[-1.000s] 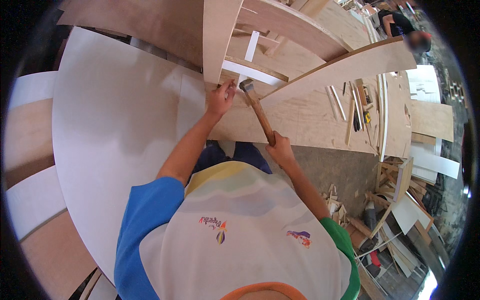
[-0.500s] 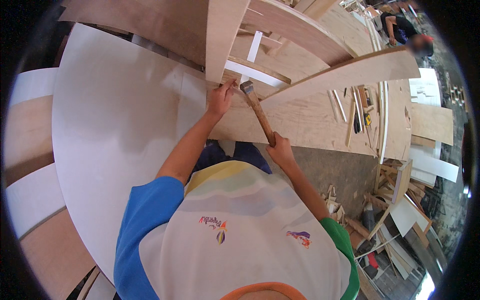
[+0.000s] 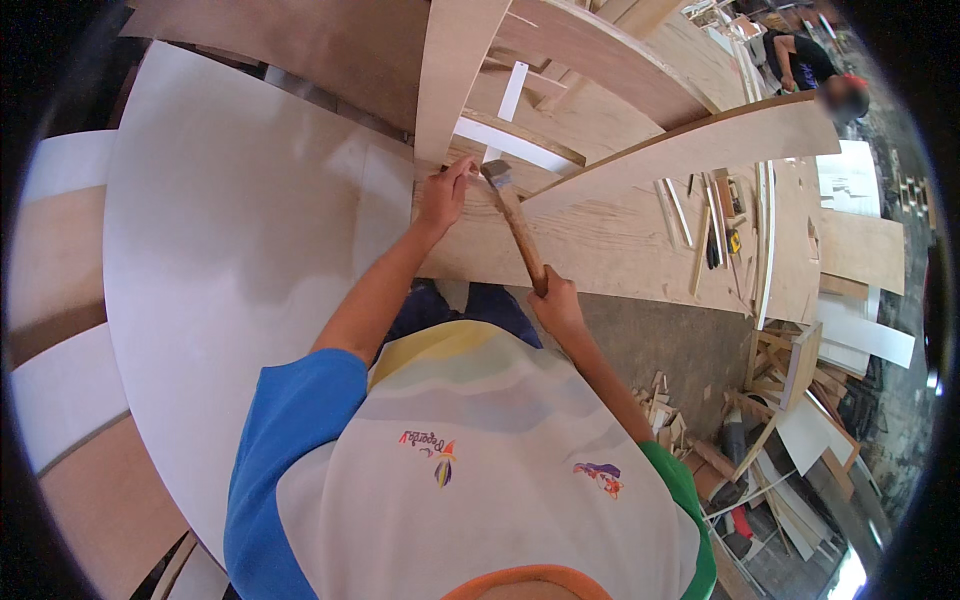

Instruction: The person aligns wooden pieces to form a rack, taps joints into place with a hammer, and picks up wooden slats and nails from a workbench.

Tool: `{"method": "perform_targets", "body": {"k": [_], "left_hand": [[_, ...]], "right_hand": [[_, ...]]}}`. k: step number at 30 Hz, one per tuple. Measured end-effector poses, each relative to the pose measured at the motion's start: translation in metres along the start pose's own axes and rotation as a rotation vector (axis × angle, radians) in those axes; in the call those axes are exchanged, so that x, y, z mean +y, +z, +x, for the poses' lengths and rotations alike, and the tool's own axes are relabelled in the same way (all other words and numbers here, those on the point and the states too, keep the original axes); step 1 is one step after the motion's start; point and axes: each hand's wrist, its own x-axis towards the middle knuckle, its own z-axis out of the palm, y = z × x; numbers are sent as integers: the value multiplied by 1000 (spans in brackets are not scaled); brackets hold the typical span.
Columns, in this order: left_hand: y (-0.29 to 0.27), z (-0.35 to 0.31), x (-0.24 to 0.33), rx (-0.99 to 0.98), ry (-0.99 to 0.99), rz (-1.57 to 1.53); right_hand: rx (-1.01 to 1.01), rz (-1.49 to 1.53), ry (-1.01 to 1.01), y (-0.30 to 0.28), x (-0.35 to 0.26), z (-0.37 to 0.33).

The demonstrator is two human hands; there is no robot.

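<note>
A wooden-handled hammer [image 3: 522, 240] is gripped low on its handle by my right hand [image 3: 557, 303]. Its metal head is close to the fingertips of my left hand [image 3: 443, 198], with a small gap between them. Those left fingers are pinched together beside the lower end of an upright plywood board [image 3: 449, 90]; whatever they hold is too small to make out. Just beyond the hammer head, a white-faced strip [image 3: 525, 146] runs crosswise between the upright board and a long slanting plywood board [image 3: 700, 145]. A narrow white strip [image 3: 513, 92] sticks out behind it.
A large white panel [image 3: 230, 240] spreads to my left. On the plywood worktop [image 3: 600, 250], at right, lie thin strips, a yellow tape measure [image 3: 734, 241] and a small wooden box [image 3: 735, 197]. Offcuts [image 3: 780, 480] litter the floor at lower right. Another person [image 3: 800, 60] bends over far right.
The hammer and both hands stay almost in place; the hammer head has shifted very slightly. The whole view has drifted a little.
</note>
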Motion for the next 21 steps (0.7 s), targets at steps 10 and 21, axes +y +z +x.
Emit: {"method": "perform_targets", "body": {"k": [10,21], "left_hand": [[-3,-1,1,6,27,37],[2,-2,-4,-4,-44,21]], "right_hand": [[-52,-25,21,5,0,-1],[31,41,-28,6,10,-11]]}}
